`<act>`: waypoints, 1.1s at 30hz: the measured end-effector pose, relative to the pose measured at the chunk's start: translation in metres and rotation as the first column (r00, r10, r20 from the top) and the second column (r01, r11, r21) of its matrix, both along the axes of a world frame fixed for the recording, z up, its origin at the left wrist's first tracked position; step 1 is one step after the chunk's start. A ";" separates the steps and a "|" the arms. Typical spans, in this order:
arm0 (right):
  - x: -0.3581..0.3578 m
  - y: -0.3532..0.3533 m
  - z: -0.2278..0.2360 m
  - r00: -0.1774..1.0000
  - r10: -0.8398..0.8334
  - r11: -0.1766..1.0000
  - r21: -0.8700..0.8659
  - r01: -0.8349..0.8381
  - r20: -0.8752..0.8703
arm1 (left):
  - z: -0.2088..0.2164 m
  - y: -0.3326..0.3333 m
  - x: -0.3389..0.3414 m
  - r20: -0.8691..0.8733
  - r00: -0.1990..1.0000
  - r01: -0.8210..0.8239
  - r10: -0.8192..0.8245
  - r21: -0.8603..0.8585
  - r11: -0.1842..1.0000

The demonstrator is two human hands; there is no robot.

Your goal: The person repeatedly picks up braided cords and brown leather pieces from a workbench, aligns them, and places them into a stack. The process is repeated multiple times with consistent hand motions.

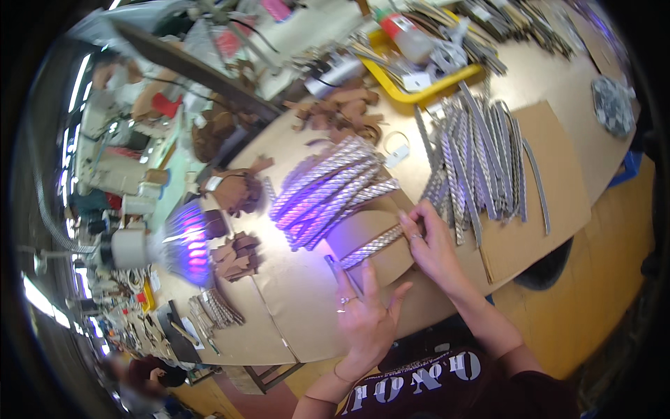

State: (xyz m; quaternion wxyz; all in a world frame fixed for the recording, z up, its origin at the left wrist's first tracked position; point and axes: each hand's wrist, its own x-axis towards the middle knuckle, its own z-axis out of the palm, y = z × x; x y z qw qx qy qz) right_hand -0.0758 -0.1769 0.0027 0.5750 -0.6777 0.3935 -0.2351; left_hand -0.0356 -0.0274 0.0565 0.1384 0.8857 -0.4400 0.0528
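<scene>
Across a tan board (389, 262), a silver braided strap (373, 250) is lying between the person's hands. The right hand (427, 244) is pinching its right end; the left hand (366, 321) is spreading its fingers near the other, its grip unclear. Probably light, bendable and slightly slippery, the strap is inviting holds at both ends. Beyond, similar straps (328, 192) are lying piled.

The left hand (366, 318) touches a silver braided strip (375, 248); the right hand (430, 244) pinches its right end; a lamp (185, 244) glows purple.
</scene>
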 end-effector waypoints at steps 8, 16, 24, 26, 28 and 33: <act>-0.001 -0.023 -0.021 0.942 -0.018 0.992 0.124 -0.025 0.335 | -0.005 0.001 -0.002 0.139 0.989 -0.043 0.055 -0.086 0.995; -0.012 -0.037 0.031 0.911 0.146 0.971 0.118 -0.206 0.387 | -0.013 0.002 -0.005 0.024 0.995 -0.092 0.099 -0.195 0.976; -0.005 -0.030 0.086 0.906 0.240 0.961 0.045 -0.272 0.348 | 0.010 0.036 -0.016 -0.118 0.991 -0.097 0.068 -0.263 0.960; 0.007 -0.031 0.094 0.903 0.234 0.966 0.022 -0.259 0.360 | 0.013 0.039 -0.007 -0.050 0.997 -0.078 0.065 -0.330 0.941; 0.026 -0.035 0.097 0.848 0.283 0.952 -0.020 -0.307 0.448 | 0.014 0.033 0.009 0.002 0.997 -0.076 0.083 -0.379 0.922; 0.066 -0.045 0.090 0.871 0.241 0.959 0.030 -0.280 0.428 | 0.016 0.001 0.058 0.019 0.996 -0.076 0.087 -0.325 0.943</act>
